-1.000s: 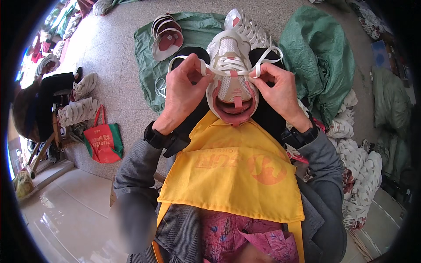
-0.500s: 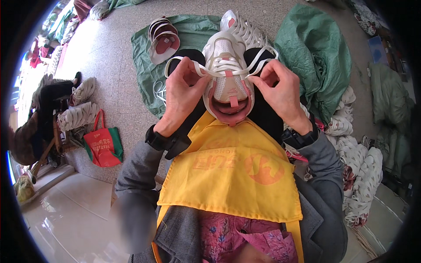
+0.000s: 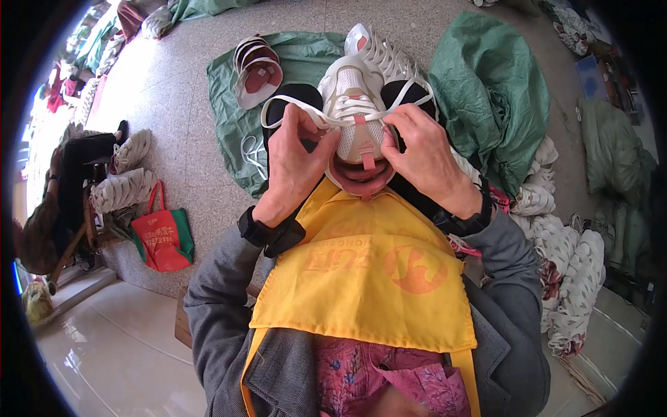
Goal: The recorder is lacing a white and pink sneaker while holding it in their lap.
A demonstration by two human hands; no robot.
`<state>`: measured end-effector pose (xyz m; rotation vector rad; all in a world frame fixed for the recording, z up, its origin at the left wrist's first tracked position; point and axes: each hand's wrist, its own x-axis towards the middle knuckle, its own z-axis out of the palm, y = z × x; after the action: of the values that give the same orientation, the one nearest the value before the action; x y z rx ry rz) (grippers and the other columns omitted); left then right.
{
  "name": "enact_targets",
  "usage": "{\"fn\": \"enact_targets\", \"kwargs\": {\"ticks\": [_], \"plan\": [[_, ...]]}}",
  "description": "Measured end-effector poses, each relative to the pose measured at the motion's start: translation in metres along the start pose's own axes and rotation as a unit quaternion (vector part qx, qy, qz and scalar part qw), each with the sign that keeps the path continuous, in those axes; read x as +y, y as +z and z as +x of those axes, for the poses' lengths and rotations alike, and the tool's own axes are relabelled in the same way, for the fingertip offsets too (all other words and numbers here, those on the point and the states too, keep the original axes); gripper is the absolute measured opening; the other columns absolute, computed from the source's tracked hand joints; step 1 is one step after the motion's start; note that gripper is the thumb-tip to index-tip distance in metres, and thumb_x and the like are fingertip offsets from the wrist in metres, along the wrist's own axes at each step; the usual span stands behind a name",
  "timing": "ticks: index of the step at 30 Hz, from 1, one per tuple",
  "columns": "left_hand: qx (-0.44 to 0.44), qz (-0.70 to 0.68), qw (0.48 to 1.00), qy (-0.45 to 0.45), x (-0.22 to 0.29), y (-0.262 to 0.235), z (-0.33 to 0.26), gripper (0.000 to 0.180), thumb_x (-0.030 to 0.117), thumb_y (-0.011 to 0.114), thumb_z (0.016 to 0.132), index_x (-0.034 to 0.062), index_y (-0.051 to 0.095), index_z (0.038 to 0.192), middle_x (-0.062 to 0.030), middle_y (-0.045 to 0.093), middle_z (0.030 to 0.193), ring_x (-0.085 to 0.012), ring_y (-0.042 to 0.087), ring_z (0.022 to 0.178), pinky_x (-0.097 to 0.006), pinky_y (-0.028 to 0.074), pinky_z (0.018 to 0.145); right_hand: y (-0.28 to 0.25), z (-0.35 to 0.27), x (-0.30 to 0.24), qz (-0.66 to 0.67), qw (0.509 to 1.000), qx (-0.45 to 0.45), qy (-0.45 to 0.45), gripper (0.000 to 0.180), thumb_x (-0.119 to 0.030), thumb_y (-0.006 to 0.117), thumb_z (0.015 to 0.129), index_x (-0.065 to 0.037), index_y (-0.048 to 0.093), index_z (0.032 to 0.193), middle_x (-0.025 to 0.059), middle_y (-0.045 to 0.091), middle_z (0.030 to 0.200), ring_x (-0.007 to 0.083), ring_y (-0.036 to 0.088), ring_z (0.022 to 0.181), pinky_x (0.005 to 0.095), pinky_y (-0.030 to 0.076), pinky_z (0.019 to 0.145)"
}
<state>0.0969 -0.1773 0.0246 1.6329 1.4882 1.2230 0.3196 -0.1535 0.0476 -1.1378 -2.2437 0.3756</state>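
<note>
A white and beige sneaker with pink lining point(image 3: 353, 82) rests between my knees, its heel opening toward me. White shoelaces point(image 3: 281, 99) run up through its eyelets and bow out in a loop on either side. My left hand point(image 3: 297, 160) pinches the lace at the left edge of the tongue. On the opposite edge, my right hand point(image 3: 427, 158) has thumb and fingers closed on the other lace, just beside the tongue. The fingertips of both hands partly cover the shoe's sides. A yellow apron point(image 3: 361, 292) lies over my lap, below the heel.
Nested shoe pieces with pink insides point(image 3: 258, 76) lie on a green sheet point(image 3: 226, 111) ahead. More white shoes point(image 3: 389, 55) line up beyond the sneaker. A bulky green sack point(image 3: 490, 90) and stacked white shoes point(image 3: 573, 278) sit right; a red-green bag point(image 3: 163, 240) stands left.
My hands have come closer together over the tongue, the right one shifting left and toward me. The lace between them hangs a little looser, and both loops remain out to the sides.
</note>
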Motion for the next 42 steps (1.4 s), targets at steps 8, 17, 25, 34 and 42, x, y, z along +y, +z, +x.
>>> {"fn": "enact_targets", "kwargs": {"ticks": [8, 17, 25, 34, 42], "plan": [[-0.016, 0.134, 0.982, 0.134, 0.013, -0.005, -0.003, 0.038, 0.006, 0.079, 0.075, 0.0026, 0.047, 0.096, -0.011, 0.058, 0.083, -0.0278, 0.062, 0.078, -0.037, 0.052, 0.071, 0.001, 0.0, -0.001, -0.01, 1.0, 0.0, 0.017, 0.02, 0.003, 0.064, 0.082, 0.0, 0.062, 0.102, 0.0156, 0.062, 0.095, 0.0335, 0.065, 0.086, 0.0414, 0.053, 0.074], [-0.044, 0.285, 0.942, 0.172, 0.021, -0.007, -0.001, 0.023, 0.011, 0.068, 0.084, 0.0024, 0.053, 0.1, -0.0141, 0.057, 0.089, -0.0342, 0.057, 0.084, -0.045, 0.047, 0.071, 0.0, 0.014, -0.014, -0.265, 0.95, -0.142, -0.08, 0.016, -0.006, 0.066, 0.074, 0.002, 0.066, 0.088, 0.0119, 0.06, 0.095, 0.0246, 0.062, 0.093, 0.0332, 0.054, 0.079], [-0.051, 0.266, 0.95, 0.158, 0.012, 0.001, -0.005, 0.016, 0.006, 0.06, 0.088, -0.0015, 0.051, 0.099, -0.0194, 0.055, 0.09, -0.0383, 0.055, 0.085, -0.048, 0.045, 0.074, -0.002, 0.025, -0.003, -0.262, 0.94, -0.064, -0.207, 0.013, -0.006, 0.063, 0.075, 0.001, 0.059, 0.085, 0.0105, 0.052, 0.094, 0.0243, 0.056, 0.092, 0.0326, 0.052, 0.077], [-0.049, 0.246, 0.958, 0.142, 0.009, 0.003, -0.006, 0.013, 0.005, 0.057, 0.091, -0.0019, 0.05, 0.098, -0.0207, 0.057, 0.089, -0.0401, 0.056, 0.086, -0.048, 0.045, 0.075, -0.001, 0.02, -0.026, 0.02, 0.988, -0.081, -0.13, 0.011, -0.008, 0.062, 0.086, 0.0, 0.056, 0.083, 0.0165, 0.058, 0.086, 0.0302, 0.064, 0.082, 0.0364, 0.054, 0.071], [-0.054, 0.227, 0.958, 0.168, 0.007, 0.0, -0.003, 0.011, 0.004, 0.058, 0.091, -0.0017, 0.049, 0.097, -0.0205, 0.057, 0.087, -0.0408, 0.057, 0.085, -0.048, 0.046, 0.073, 0.035, 0.032, -0.019, 0.113, 0.991, -0.063, -0.024, 0.013, -0.01, 0.063, 0.086, 0.003, 0.063, 0.087, 0.0228, 0.064, 0.084, 0.0416, 0.064, 0.084, 0.0473, 0.052, 0.074]]}}
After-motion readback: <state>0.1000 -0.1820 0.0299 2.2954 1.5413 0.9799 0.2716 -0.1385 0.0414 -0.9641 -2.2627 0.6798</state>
